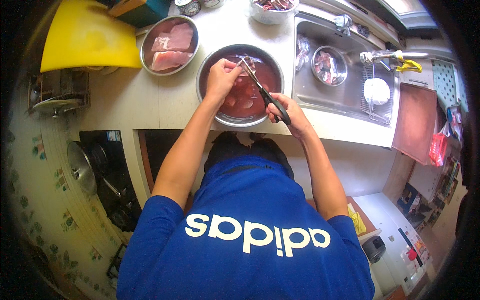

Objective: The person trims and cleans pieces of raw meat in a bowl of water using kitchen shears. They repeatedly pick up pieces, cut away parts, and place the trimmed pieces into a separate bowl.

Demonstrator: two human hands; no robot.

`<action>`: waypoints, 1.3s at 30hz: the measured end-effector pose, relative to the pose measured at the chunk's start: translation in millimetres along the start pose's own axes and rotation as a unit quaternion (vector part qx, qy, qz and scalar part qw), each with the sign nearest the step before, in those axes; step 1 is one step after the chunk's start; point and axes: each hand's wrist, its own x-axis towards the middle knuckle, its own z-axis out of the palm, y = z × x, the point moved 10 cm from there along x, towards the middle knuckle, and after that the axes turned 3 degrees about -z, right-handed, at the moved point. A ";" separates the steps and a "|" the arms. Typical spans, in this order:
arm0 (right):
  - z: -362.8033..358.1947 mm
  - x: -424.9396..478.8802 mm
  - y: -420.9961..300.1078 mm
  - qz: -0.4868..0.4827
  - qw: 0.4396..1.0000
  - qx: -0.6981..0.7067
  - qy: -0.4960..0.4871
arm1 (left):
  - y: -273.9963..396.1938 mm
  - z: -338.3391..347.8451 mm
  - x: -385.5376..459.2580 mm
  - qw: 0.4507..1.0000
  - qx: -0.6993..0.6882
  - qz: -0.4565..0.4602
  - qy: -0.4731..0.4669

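Observation:
A round metal bowl [201, 84] in front of me holds reddish liquid with pieces of meat in it. Over its far half, my left hand [224, 78] pinches a small piece of raw meat [247, 71], whose exact kind I cannot tell. Black-handled scissors [264, 92] are in my right hand [290, 112], at the bowl's right edge; their blades point up and left to the fingertips of my left hand. Whether the blades are touching the piece is too small to tell. Left of this bowl, a smaller metal bowl [143, 56] holds large slabs of pale pink raw meat.
Right of the bowl is a steel sink [348, 99] with a metal bowl of meat pieces [330, 65], a wire rack and a faucet [390, 56]. A filled white container [272, 15] stands behind. A yellow board [90, 41] lies left, a brown board [414, 120] far right.

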 end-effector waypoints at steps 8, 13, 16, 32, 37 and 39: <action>-3.6 3.9 7.7 -0.005 1.000 -0.011 -0.001 | 15.8 -4.6 0.4 0.966 0.206 0.145 0.050; 0.3 6.6 5.5 -0.020 0.999 -0.032 0.014 | 33.4 0.8 -16.3 0.940 0.283 0.175 0.075; 1.9 11.2 7.1 -0.018 0.999 -0.036 0.023 | 44.6 6.6 -27.2 0.931 0.306 0.183 0.076; 9.5 14.2 24.5 0.030 0.997 0.068 0.028 | 43.0 10.2 -26.1 0.921 0.314 0.216 0.083; 13.8 17.5 26.5 0.031 0.995 0.088 0.028 | 45.3 12.9 -25.3 0.918 0.319 0.221 0.080; 14.8 18.0 25.3 0.029 0.995 0.086 0.029 | 43.7 12.0 -22.8 0.918 0.323 0.216 0.081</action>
